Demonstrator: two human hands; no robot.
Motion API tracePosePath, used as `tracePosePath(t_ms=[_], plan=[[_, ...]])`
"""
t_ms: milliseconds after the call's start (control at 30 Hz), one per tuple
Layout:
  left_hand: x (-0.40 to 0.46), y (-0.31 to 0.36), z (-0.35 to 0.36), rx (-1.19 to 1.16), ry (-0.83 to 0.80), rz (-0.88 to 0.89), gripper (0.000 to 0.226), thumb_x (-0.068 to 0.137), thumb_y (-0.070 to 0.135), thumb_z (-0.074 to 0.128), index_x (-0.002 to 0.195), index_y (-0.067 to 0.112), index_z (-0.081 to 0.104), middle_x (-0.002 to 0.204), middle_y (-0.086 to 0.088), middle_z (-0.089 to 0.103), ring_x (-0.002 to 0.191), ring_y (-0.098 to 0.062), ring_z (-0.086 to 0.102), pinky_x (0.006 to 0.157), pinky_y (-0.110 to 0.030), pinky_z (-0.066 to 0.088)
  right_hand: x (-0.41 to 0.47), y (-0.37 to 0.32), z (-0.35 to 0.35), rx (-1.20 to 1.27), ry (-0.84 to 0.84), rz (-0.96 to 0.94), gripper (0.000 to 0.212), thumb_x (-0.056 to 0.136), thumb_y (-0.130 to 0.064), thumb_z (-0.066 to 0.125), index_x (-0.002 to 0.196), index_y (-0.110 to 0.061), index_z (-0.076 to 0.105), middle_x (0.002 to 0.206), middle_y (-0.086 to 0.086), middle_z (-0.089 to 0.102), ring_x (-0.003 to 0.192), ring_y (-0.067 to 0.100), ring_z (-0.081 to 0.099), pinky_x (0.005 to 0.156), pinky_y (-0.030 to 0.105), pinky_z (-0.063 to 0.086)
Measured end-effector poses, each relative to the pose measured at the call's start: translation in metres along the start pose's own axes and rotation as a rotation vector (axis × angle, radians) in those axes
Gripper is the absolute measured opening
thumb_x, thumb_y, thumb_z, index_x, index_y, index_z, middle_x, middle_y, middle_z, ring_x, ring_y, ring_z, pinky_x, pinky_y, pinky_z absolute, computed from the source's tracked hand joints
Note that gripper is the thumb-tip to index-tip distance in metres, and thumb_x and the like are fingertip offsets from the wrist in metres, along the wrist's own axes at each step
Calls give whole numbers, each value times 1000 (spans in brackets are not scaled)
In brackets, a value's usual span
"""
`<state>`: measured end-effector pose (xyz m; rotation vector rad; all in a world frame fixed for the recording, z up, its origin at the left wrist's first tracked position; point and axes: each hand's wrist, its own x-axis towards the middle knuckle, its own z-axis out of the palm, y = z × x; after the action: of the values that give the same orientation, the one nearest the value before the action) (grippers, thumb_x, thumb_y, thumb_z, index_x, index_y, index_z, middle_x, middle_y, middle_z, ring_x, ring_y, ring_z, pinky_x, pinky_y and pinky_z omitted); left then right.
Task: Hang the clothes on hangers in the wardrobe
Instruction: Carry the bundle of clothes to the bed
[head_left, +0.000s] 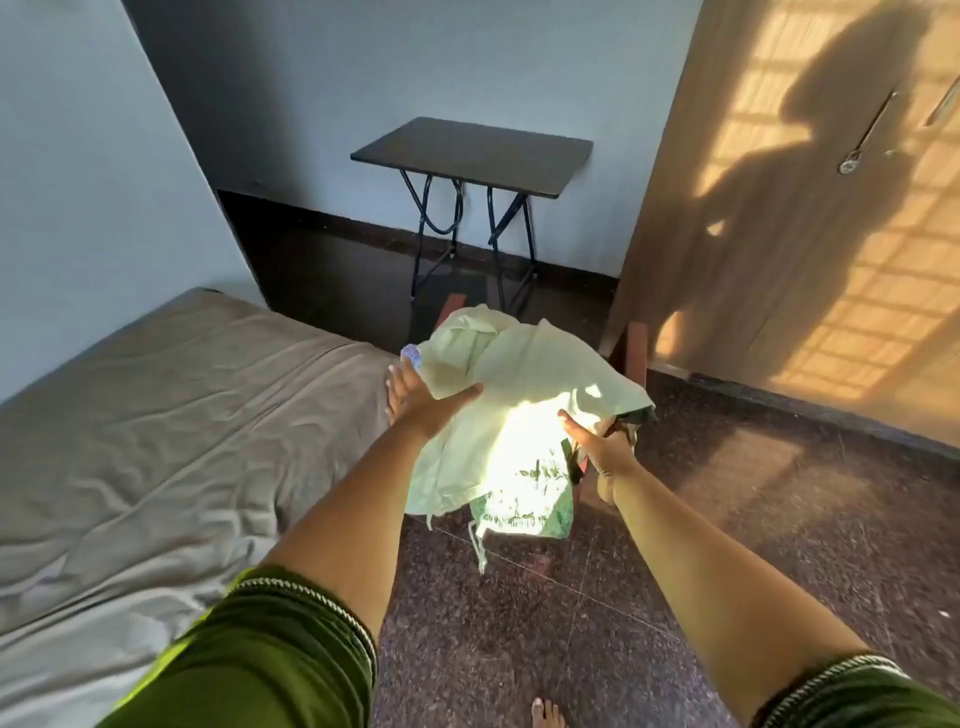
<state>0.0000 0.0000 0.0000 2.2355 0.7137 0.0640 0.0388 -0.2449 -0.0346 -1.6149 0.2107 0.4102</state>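
Currently: both my arms outstretched; left hand (421, 402) and right hand (602, 447) grasping pale green cotton garment (519, 374) at 12 o'clock; right fingers hidden.

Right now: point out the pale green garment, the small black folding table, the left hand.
pale green garment (524, 364), head view, upper folds.
small black folding table (470, 153), head view, tabletop centre.
left hand (423, 402), head view, back of hand.

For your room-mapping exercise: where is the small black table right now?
In the head view, the small black table stands top centre against the back wall, beyond the pale green garment, left of the wooden door.
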Motion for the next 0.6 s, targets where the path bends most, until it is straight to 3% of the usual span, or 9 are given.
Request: tracePosePath(t_ms=[67,167,233,300,367,433,500,567,600], plan=[[11,4,2,-69,18,-71,142,48,89,57,153,21,-10,162,-3,-10,149,-27,-8,120,-51,4,24,10,-2,55,-15,-71,116,43,-56,91,140,-16,41,136,-1,52,126,18,49,109,39,38],[27,2,10,-121,61,-182,142,49,82,70,152,22,-8,162,-4,-4,149,-31,1,118,-56,6,22,-1,7,111,-120,-35,84,50,-41,91,123,-15,59,119,-1,65,114,14,58,105,33,40],[37,6,16,-306,24,-212,149,39,77,80,150,25,-4,158,-3,10,145,-32,17,116,-55,22,27,-3,11,159,-204,19,44,65,-25,85,105,-16,69,106,-4,71,107,10,61,103,30,41],[45,5,24,-438,-73,-219,146,42,65,87,151,26,-1,154,-3,20,141,-30,27,113,-49,32,38,-2,14,110,-278,71,21,68,-24,84,82,-14,72,92,-1,73,102,14,65,105,31,39],[53,-4,33,-517,-135,-245,142,36,65,89,149,30,10,148,-1,33,135,-29,38,107,-50,41,45,-1,14,17,-356,92,33,71,-35,82,72,-5,68,92,9,71,108,20,64,106,31,37],[62,-17,41,-590,-152,-269,137,32,65,91,144,37,18,141,2,41,128,-26,46,102,-49,46,47,-5,14,33,-383,142,20,83,-24,73,84,-5,70,99,5,70,113,16,59,103,28,38],[69,-24,41,-634,-176,-255,132,37,59,94,145,37,21,140,4,45,125,-25,50,101,-48,46,52,-8,14,27,-388,182,10,85,-18,68,82,-9,71,89,-1,70,114,13,58,105,30,37],[61,-9,30,-696,-274,-233,111,49,48,94,142,26,37,130,-1,59,118,-28,58,97,-47,50,55,-9,14,14,-441,168,22,84,-24,67,69,-8,66,79,0,68,105,6,60,102,29,35],[56,0,24,-744,-347,-246,89,59,42,91,135,22,49,121,-4,66,111,-30,63,93,-45,53,55,-11,15,32,-437,155,21,81,-27,68,69,-10,67,82,-1,69,104,6,60,100,28,35]])
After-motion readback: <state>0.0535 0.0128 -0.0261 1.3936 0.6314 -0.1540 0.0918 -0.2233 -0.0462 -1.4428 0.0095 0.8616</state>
